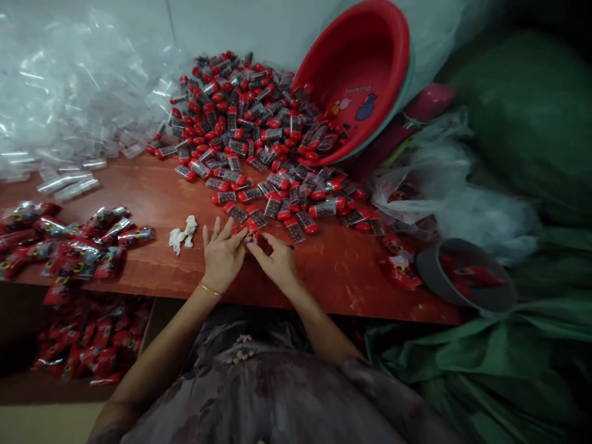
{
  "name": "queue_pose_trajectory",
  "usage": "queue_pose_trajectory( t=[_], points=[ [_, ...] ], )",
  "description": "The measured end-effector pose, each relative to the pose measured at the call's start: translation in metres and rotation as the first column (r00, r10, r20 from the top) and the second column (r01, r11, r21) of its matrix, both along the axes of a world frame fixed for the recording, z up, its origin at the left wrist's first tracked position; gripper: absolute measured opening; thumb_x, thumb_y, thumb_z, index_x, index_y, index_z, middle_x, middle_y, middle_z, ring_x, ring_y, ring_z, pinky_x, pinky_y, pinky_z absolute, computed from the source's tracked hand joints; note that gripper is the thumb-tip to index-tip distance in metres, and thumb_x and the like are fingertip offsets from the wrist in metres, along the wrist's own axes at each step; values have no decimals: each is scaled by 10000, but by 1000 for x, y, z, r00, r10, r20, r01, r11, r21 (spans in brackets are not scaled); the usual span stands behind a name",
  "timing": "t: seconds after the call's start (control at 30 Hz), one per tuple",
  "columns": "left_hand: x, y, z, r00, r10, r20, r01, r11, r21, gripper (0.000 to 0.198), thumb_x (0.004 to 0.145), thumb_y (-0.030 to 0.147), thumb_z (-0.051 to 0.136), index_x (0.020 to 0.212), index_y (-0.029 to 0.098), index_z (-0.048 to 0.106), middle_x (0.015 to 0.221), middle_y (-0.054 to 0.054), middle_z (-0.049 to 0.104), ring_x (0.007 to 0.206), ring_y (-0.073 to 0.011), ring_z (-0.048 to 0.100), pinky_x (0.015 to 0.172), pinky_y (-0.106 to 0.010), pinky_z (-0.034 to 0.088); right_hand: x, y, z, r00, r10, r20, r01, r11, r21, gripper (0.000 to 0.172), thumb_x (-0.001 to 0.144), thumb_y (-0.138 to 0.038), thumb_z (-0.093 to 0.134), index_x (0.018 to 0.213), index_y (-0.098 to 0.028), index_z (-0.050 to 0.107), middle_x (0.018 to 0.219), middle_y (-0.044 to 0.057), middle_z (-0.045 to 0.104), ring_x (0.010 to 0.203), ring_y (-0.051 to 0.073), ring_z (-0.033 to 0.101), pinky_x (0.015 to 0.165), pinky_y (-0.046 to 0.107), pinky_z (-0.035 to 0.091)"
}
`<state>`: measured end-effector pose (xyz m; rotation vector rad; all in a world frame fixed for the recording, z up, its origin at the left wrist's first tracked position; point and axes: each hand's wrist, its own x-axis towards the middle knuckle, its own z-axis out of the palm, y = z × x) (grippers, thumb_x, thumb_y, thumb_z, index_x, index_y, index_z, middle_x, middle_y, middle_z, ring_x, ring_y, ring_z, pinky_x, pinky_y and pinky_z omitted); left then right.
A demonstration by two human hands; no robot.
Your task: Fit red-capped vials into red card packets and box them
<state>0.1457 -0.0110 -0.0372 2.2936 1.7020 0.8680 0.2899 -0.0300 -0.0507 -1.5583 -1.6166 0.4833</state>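
Near the front edge of the red-brown table (157, 268), my left hand (222, 254) and my right hand (277, 262) meet at a small red wrapper (251, 235). The left thumb and index finger pinch its left side while the other fingers are spread. On the other side, my right thumb and index finger close on the wrapper. What is inside it is too small to tell. Just beyond the hands lies a big heap of small clear cases with red ends and dark contents (238, 132). Two crumpled white bits (184, 235) rest left of my left hand.
A red basin (383, 49) leans on its side behind the heap. Clear plastic pieces (83, 92) pile up at the left. Red wrapped packets (83, 250) lie front left, above a box of more packets (92, 339). A grey bowl (428, 271) stands right.
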Motion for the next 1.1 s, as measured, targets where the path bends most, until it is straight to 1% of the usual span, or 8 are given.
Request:
queue_pose_trajectory(
  t=[0.13, 0.3, 0.43, 0.6, 0.67, 0.77, 0.87, 1.1],
  points=[
    [5, 1, 1, 931, 67, 359, -26, 993, -117, 431, 797, 389, 581, 1187, 207, 612, 1243, -110, 608, 1209, -288, 497, 1039, -460, 317, -7, 9, -5, 988, -37, -151, 27, 998, -63, 365, 891, -423, 412, 658, -188, 565, 550, -12, 555, 508, 118, 483, 511, 231, 355],
    [10, 8, -3, 629, 222, 745, 215, 871, -442, 400, 722, 490, 616, 848, 122, 710, 718, -57, 695, 612, -158, 607, 598, -256, 469, -5, 13, -10, 985, -86, -149, 70, 992, -105, 428, 888, -456, 394, 539, -210, 432, 484, -35, 449, 475, 107, 421, 480, 227, 291],
    [4, 18, -4, 845, 211, 492, 36, 894, -446, 349, 757, 467, 571, 712, 149, 706, 646, -54, 675, 647, -204, 624, 618, -294, 461, 4, 21, -10, 985, -158, -67, 150, 981, -120, 390, 889, -424, 401, 577, -210, 495, 495, -25, 485, 495, 125, 461, 507, 237, 317],
    [-1, 30, -8, 992, 114, -47, -121, 975, -186, 440, 747, 345, 603, 1144, 157, 625, 1345, -176, 505, 1309, -373, 350, 1038, -555, 255, 15, 29, -6, 981, -148, -123, 142, 988, -54, 358, 872, -408, 411, 606, -202, 532, 545, 3, 563, 536, 136, 521, 550, 243, 373],
    [0, 29, -6, 994, 104, -25, -106, 989, -102, 582, 778, 364, 566, 1299, 117, 492, 1462, -193, 335, 1375, -368, 216, 1080, -573, 155, 14, 26, -3, 981, -114, -156, 114, 993, -5, 360, 865, -410, 405, 586, -204, 501, 534, -3, 547, 521, 127, 503, 539, 240, 367],
    [-1, 21, 2, 968, 75, 239, -54, 994, -91, 493, 863, 440, 420, 1200, 118, 582, 1365, -169, 486, 1312, -320, 364, 1072, -497, 246, 8, 19, 1, 977, -104, -185, 117, 992, 57, 375, 870, -409, 395, 553, -211, 431, 490, -31, 462, 485, 110, 439, 515, 237, 338],
    [0, 9, 11, 783, 134, 607, 108, 933, -345, 530, 831, 563, 423, 901, 119, 705, 921, -128, 713, 917, -252, 637, 837, -371, 473, -2, 12, 5, 974, -26, -226, 41, 997, 62, 380, 883, -409, 390, 558, -211, 398, 498, -42, 424, 487, 99, 411, 511, 231, 333],
    [9, -4, 21, 283, 425, 860, 282, 820, -499, 347, 483, 420, 813, 633, 139, 675, 526, 23, 605, 443, -61, 491, 461, -186, 398, -4, -1, 13, 969, 179, -172, -174, 984, 42, 295, 910, -325, 398, 696, -178, 539, 629, 0, 549, 610, 122, 511, 599, 242, 413]
  ],
)
